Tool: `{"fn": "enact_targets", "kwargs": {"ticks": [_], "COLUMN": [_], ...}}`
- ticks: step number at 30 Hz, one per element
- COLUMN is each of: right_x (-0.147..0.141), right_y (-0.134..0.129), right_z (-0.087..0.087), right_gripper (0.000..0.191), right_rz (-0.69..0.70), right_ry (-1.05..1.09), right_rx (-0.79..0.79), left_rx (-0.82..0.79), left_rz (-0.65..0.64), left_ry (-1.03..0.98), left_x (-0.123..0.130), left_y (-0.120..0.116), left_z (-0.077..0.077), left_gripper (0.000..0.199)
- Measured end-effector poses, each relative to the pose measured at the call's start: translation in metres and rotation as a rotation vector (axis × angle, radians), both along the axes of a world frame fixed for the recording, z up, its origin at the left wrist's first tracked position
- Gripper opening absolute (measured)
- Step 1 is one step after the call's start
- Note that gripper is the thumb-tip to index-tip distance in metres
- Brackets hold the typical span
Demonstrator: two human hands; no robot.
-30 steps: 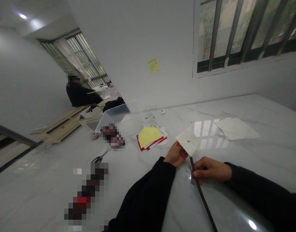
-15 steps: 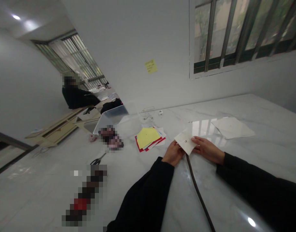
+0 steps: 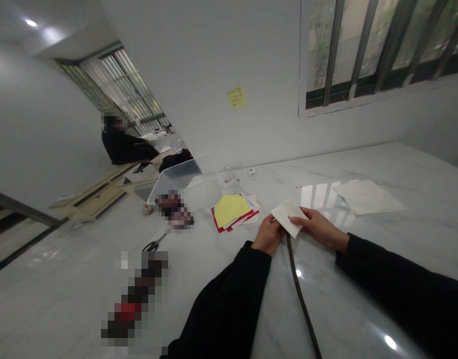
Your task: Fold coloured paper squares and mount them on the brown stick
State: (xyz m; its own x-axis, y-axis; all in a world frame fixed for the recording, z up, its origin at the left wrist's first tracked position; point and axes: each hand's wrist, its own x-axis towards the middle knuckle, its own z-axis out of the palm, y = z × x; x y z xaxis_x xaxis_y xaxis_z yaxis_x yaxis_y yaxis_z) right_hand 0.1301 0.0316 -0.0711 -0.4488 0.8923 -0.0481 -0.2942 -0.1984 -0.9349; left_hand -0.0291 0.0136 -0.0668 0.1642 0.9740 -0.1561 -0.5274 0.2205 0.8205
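Left hand grips the left side of a small white square of paper, fingertips hidden behind it. Right hand pinches the right side, thumb beside a shiny metal stud mid-sheet. I see a thin dark-brown rod below; can't tell whether left fingers hold it. Everything sits over the white marbled tabletop.

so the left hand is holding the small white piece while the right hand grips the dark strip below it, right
Not quite: the right hand isn't on the dark strip. The head view shows it at the right side of the small white piece, which the left hand is indeed holding.
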Motion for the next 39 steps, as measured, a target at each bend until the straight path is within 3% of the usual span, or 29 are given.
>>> {"fn": "enact_targets", "kwargs": {"ticks": [6, 15, 24, 28, 31, 34, 39], "right_x": [0.001, 0.004, 0.005, 0.007, 0.010, 0.011, 0.012], "right_y": [0.001, 0.000, 0.002, 0.001, 0.000, -0.003, -0.009], "right_z": [-0.004, -0.004, -0.011, -0.013, -0.014, -0.011, -0.002], "right_gripper": [0.033, 0.032, 0.032, 0.038, 0.042, 0.041, 0.039], "right_rz": [-0.013, 0.011, -0.188, -0.246, -0.267, -0.277, -0.259], "right_ry": [-0.035, -0.007, -0.042, -0.113, -0.156, -0.212, -0.280], "right_rx": [0.007, 0.017, 0.025, 0.066, 0.095, 0.140, 0.199], "left_rx": [0.029, 0.045, 0.209, 0.239, 0.264, 0.237, 0.222], "left_rz": [0.021, 0.015, 0.320, 0.356, 0.411, 0.353, 0.120], "left_ry": [0.035, 0.092, 0.631, 0.707, 0.632, 0.504, 0.418], "left_x": [-0.002, -0.001, -0.030, -0.031, -0.027, -0.019, -0.006], "left_y": [0.002, -0.001, 0.016, 0.016, 0.016, 0.012, 0.002], "left_z": [-0.005, 0.001, -0.003, -0.003, 0.001, 0.007, 0.012], "left_gripper": [0.045, 0.046, 0.025, 0.019, 0.025, 0.039, 0.049]}}
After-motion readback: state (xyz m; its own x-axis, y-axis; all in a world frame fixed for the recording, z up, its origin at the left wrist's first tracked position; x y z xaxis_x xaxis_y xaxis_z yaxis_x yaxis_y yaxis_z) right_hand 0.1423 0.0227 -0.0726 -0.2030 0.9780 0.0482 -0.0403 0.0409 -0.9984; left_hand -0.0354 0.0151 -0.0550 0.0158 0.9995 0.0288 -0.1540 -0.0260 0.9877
